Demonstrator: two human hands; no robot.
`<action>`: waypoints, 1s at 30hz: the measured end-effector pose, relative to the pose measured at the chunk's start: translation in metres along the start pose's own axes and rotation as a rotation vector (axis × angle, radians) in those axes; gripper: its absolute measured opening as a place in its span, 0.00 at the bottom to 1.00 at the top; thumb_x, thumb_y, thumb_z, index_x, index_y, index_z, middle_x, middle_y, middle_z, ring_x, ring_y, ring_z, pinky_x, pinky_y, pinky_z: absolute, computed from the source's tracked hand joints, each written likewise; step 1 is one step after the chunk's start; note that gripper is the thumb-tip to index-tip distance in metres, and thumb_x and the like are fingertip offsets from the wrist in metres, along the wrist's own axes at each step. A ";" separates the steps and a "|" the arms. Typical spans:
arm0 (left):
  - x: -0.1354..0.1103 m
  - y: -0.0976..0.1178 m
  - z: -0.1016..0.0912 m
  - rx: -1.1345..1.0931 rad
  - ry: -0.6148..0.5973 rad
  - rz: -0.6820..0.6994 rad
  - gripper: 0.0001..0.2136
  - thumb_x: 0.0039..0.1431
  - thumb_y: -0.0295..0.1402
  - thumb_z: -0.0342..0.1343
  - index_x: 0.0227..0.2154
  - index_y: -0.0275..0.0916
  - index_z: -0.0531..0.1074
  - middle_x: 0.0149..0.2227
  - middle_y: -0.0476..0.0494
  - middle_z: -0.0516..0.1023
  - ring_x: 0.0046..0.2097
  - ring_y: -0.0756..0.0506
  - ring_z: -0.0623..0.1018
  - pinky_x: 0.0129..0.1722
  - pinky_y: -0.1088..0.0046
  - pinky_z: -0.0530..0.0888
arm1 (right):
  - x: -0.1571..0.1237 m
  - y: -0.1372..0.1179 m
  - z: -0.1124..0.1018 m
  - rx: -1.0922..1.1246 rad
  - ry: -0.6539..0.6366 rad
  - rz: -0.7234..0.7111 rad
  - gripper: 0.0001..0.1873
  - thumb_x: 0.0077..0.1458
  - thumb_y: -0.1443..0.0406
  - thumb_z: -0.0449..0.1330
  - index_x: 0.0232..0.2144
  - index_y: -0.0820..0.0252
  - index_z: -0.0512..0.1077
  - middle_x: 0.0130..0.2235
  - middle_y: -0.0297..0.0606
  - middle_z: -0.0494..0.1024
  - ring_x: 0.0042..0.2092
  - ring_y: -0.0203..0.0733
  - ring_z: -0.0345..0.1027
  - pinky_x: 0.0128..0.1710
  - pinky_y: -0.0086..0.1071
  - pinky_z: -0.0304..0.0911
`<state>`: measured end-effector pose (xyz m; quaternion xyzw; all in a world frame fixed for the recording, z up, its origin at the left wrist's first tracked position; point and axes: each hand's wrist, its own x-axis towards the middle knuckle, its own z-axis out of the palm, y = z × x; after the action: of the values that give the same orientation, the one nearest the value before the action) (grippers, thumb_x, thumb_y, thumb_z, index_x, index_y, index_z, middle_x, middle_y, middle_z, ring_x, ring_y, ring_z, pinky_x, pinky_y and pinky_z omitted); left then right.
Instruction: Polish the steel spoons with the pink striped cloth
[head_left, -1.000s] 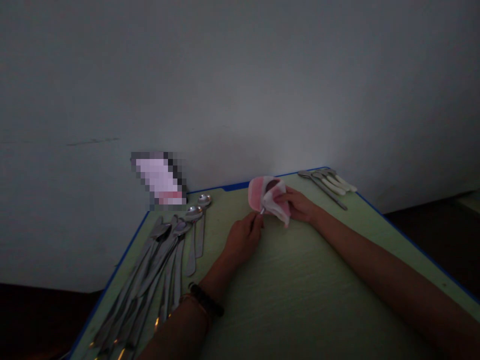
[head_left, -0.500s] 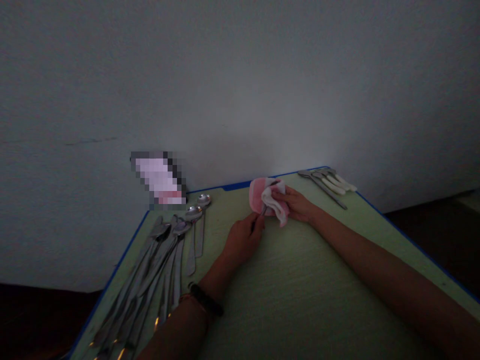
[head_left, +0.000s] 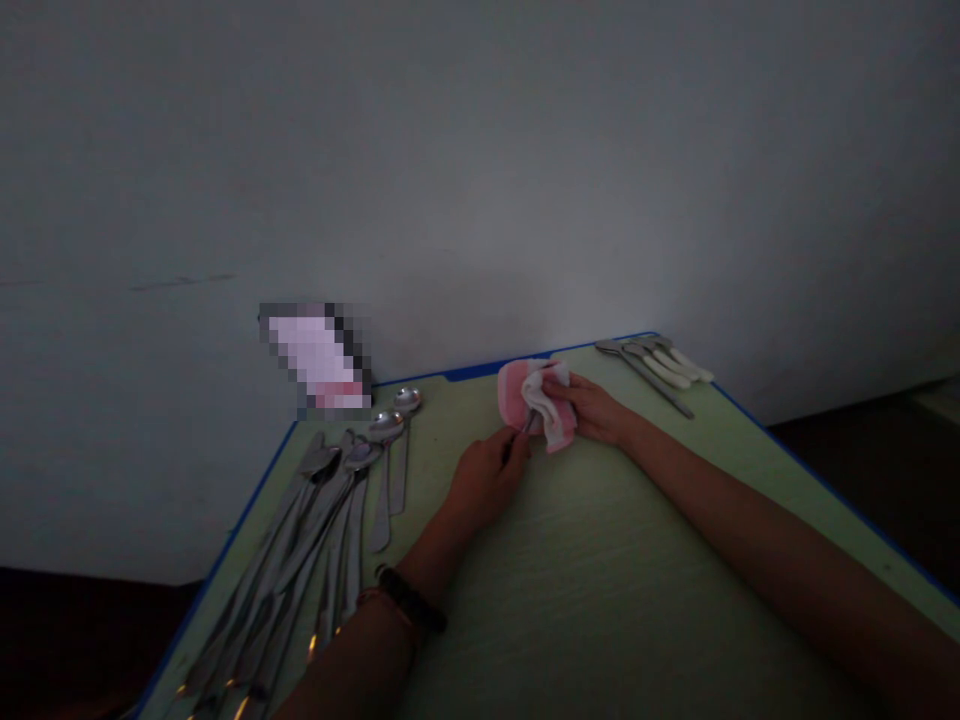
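Near the middle of the table, my right hand (head_left: pixel 589 405) is closed on a pink and white cloth (head_left: pixel 516 392), folded around a piece of metal cutlery. My left hand (head_left: pixel 491 470) pinches the handle of that cutlery (head_left: pixel 529 421); its far end is hidden in the cloth, so its kind does not show. Left of my left hand, two spoons (head_left: pixel 386 428) lie side by side. Beyond them, a heap of metal cutlery (head_left: pixel 300 540), spoons among it, spreads down the table's left side.
Several pieces of cutlery, some white-handled (head_left: pixel 664 366), lie at the far right corner. A blurred-out phone-like device (head_left: pixel 315 355) leans on the wall (head_left: pixel 480 180) at the back left. The green table (head_left: pixel 600 590) has a blue edge and its back meets the wall.
The cloth has shifted slightly around the cutlery, its loose white fold moving a little left. Both hands stay in nearly the same place, still holding.
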<state>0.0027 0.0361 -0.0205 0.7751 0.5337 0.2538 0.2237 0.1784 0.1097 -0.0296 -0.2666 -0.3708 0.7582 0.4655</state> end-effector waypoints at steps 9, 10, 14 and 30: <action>0.000 0.000 0.001 -0.019 0.009 0.006 0.15 0.62 0.37 0.40 0.28 0.38 0.69 0.24 0.49 0.72 0.27 0.50 0.72 0.27 0.76 0.61 | 0.003 0.004 -0.002 -0.005 0.022 -0.012 0.15 0.49 0.59 0.63 0.37 0.62 0.71 0.33 0.38 0.78 0.34 0.37 0.73 0.38 0.32 0.70; 0.000 0.000 0.001 -0.018 0.008 0.003 0.14 0.62 0.37 0.40 0.29 0.38 0.69 0.24 0.49 0.72 0.27 0.49 0.72 0.27 0.76 0.61 | 0.003 0.004 -0.002 -0.008 0.020 -0.008 0.15 0.49 0.59 0.63 0.37 0.62 0.71 0.33 0.38 0.78 0.35 0.38 0.73 0.38 0.32 0.70; 0.000 0.000 0.001 -0.015 -0.003 -0.005 0.14 0.62 0.37 0.40 0.30 0.38 0.69 0.25 0.49 0.72 0.27 0.49 0.71 0.27 0.75 0.62 | 0.004 0.004 -0.004 -0.017 0.031 -0.002 0.15 0.50 0.59 0.62 0.38 0.62 0.71 0.34 0.38 0.78 0.34 0.37 0.73 0.40 0.33 0.70; 0.000 -0.002 0.002 0.011 -0.003 0.005 0.16 0.63 0.40 0.39 0.29 0.38 0.69 0.25 0.48 0.72 0.27 0.49 0.72 0.28 0.75 0.63 | 0.002 0.002 -0.003 -0.025 0.024 0.018 0.13 0.50 0.63 0.62 0.39 0.63 0.71 0.33 0.38 0.79 0.33 0.38 0.73 0.40 0.35 0.69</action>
<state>0.0023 0.0363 -0.0231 0.7779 0.5329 0.2504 0.2197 0.1785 0.1121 -0.0330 -0.2847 -0.3721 0.7544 0.4597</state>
